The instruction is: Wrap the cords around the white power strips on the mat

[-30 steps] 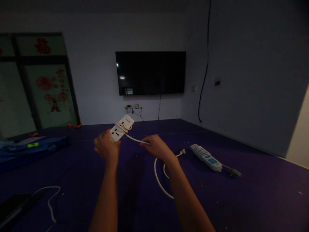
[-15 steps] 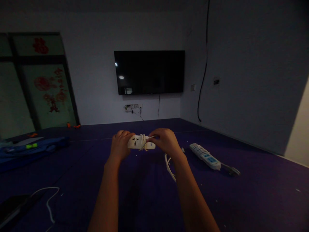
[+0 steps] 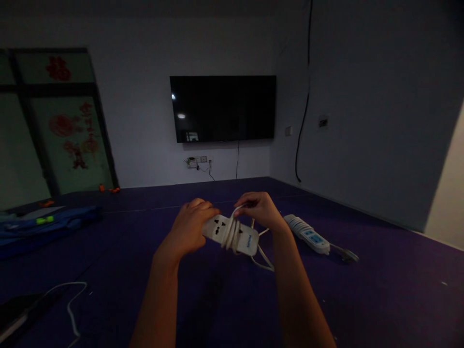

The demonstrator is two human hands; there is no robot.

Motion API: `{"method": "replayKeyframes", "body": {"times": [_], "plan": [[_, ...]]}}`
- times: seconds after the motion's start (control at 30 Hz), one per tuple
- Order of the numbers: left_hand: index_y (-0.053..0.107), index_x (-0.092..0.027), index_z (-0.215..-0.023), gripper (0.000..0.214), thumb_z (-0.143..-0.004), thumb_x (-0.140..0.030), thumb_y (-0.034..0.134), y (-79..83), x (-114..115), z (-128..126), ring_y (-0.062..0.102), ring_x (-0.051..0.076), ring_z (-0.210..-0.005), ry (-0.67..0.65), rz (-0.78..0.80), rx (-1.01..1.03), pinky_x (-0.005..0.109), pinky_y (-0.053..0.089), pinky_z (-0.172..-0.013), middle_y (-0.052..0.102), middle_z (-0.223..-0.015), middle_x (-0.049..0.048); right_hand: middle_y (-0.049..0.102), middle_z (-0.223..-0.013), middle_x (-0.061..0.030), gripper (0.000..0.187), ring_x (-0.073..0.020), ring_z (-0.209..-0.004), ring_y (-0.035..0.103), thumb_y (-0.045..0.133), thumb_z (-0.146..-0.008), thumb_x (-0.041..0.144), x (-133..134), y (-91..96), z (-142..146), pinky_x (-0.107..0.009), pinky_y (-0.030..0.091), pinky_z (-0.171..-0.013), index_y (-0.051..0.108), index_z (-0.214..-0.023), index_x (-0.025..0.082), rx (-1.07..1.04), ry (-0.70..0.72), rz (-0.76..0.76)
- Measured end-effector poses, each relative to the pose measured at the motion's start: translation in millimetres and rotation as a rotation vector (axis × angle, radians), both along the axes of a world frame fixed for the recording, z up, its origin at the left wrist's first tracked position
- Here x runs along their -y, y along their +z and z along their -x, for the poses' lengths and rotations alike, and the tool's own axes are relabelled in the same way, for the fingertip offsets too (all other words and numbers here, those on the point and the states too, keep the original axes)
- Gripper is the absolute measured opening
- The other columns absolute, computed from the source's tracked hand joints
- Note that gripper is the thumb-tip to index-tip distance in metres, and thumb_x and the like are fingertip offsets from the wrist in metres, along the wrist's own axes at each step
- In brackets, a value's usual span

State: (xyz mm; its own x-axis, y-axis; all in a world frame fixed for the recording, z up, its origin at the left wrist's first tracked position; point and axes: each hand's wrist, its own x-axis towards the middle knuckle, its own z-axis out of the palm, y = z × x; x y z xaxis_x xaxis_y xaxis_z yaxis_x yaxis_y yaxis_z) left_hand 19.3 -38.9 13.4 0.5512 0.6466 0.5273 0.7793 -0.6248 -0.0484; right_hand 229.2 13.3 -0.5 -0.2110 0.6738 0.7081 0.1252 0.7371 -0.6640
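Strip (image 3: 247,240) at 4 o'clock from left hand (image 3: 191,226), long axis roughly 10 to 4. Left grip closed around 10 o'clock end, nearer; right hand (image 3: 261,210) at strip's 1 o'clock, grip pinching cord (image 3: 230,235) (several turns round strip, overlapping).

Count: two hands, two strips; second strip (image 3: 316,241) at right hand's 4 o'clock, apart.

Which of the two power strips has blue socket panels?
The power strip lying on the purple surface; the held strip, in the left hand, has a white socket face.
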Motion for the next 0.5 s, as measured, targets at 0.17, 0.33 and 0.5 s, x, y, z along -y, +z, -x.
{"method": "replayKeyframes", "body": {"times": [0.17, 0.33, 0.5], "plan": [[0.059, -0.026, -0.106, 0.052, -0.060, -0.005, 0.050, 2.0, 6.9, -0.1, 0.050, 0.023, -0.099, -0.175, 0.024, 0.048, 0.038, 0.040, -0.082, 0.063, -0.101, 0.0019, 0.064, -0.060, -0.0012, 0.019, -0.0109, -0.054, 0.057, 0.082, -0.048, 0.027, -7.7, -6.1, 0.3, -0.023, 0.043, -0.049, 0.071, -0.060, 0.017, -0.093, 0.236, 0.056], [0.059, -0.025, -0.104, 0.051, -0.058, -0.005, 0.052, 3.6, 7.6, -2.0, 0.051, 0.023, -0.099, -0.261, 0.017, 0.115, 0.039, 0.040, -0.084, 0.063, -0.103, 0.0020, 0.063, -0.059, -0.0001, 0.016, -0.0100, -0.053, 0.055, 0.082, -0.051, 0.029, -14.4, -8.2, 0.7, -0.022, 0.041, -0.049, 0.071, -0.059, 0.020, -0.185, 0.333, 0.043], [0.059, -0.023, -0.105, 0.050, -0.058, -0.007, 0.057, 4.6, 6.1, -2.2, 0.052, 0.023, -0.100, -0.293, -0.016, 0.194, 0.040, 0.042, -0.084, 0.063, -0.103, 0.0035, 0.062, -0.060, 0.0024, 0.013, -0.0083, -0.054, 0.053, 0.081, -0.054, 0.025, -8.7, -11.0, 9.8, -0.021, 0.040, -0.051, 0.069, -0.059, 0.022, -0.321, 0.371, 0.057]]}}
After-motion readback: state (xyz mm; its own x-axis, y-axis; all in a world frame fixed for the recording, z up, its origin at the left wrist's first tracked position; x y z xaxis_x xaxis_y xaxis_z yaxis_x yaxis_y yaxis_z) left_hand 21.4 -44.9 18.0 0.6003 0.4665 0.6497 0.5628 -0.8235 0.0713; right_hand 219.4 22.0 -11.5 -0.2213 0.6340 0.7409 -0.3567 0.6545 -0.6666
